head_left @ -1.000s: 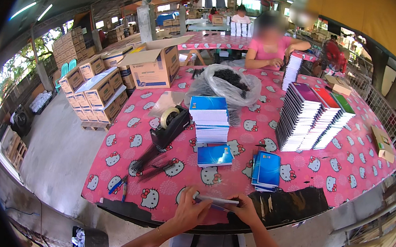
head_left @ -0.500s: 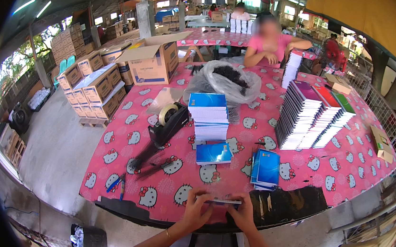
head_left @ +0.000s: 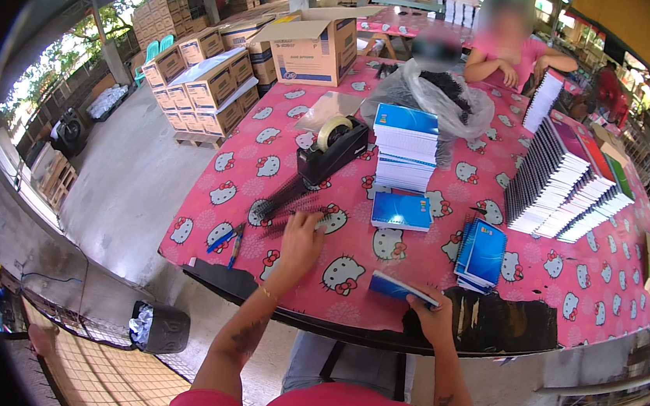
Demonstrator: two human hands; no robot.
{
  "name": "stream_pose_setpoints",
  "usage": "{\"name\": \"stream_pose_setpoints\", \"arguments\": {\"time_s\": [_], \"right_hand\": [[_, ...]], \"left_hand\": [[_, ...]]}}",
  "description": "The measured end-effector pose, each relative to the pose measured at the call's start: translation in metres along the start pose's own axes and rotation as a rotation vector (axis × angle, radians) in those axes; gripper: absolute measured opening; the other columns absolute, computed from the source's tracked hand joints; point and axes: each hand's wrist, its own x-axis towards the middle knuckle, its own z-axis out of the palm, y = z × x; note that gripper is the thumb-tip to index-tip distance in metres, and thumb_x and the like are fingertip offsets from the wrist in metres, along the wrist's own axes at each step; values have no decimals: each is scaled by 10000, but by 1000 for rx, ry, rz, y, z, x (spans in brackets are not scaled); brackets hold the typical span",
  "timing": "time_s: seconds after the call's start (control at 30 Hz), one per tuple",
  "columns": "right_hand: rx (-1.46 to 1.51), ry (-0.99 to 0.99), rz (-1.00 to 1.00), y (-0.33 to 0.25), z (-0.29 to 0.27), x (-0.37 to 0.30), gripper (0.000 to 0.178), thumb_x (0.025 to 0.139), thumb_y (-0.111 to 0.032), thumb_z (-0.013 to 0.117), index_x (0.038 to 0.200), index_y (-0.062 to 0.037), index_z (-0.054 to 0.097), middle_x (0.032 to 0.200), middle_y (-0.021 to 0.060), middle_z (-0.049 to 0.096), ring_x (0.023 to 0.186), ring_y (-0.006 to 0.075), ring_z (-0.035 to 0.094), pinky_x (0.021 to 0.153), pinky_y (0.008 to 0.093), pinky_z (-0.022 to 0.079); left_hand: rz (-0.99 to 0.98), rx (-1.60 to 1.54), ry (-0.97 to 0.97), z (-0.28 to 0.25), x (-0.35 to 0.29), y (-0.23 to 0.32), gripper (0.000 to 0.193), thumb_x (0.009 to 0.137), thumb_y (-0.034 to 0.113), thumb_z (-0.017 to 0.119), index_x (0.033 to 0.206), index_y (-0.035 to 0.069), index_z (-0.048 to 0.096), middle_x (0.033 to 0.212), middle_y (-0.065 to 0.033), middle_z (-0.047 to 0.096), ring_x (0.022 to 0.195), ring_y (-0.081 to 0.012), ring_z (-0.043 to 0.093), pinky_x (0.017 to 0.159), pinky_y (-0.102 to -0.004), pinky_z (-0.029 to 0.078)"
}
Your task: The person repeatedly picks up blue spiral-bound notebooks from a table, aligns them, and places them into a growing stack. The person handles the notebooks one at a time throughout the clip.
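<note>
Within right hand (head_left: 434, 317) — notebook's (head_left: 390, 285) right end

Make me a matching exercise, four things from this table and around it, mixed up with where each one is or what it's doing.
1. Right hand
2. Tape dispenser
3. Left hand
4. Dark bin

A. Fingers at the loose black coils
B. On the floor
C. Holding a blue notebook
D. On the table, left of the tall blue stack

Pairs: 1-C, 2-D, 3-A, 4-B.
</note>
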Motion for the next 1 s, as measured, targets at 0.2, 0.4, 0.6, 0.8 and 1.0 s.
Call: {"name": "stream_pose_setpoints", "arguments": {"time_s": [0.2,0.4,0.6,0.8,1.0], "right_hand": [[63,-13,7,4,7,12,217,892,-57,729,1097,14,720,900,12,689,794,68,570,713,230,457],[-5,-19,24,10,4,9,217,878,-41,730,1090,2,716,906,33,705,828,87,591,757,250,467],[-6,-30,25,8,3,11,236,869,-24,730,1104,-4,719,878,19,682,776,75,564,701,245,450],[71,-56,27,4,3,13,250,876,-3,711,1126,-12,721,895,14,685,805,73,569,709,247,453],[57,-65,35,8,1,12,241,884,-16,711,1124,-5,714,940,35,706,849,90,597,759,256,475]], "left_hand": [[214,336,24,11,10,-35,218,907,116,646,1114,50,626,997,-141,581,921,-331,574,796,-448,487],[176,238,-6,6,9,-5,162,948,140,618,1090,63,628,948,-118,596,828,-307,601,688,-430,515],[79,-227,-127,-8,-18,37,207,929,93,653,1133,64,666,852,-95,654,688,-260,629,594,-359,500],[146,-379,-168,-18,-40,79,220,903,64,688,1119,65,723,796,-102,660,646,-212,644,559,-322,482],[152,-396,-162,-9,-37,73,224,877,55,715,1101,53,717,796,-101,661,656,-227,652,571,-324,503]]}}
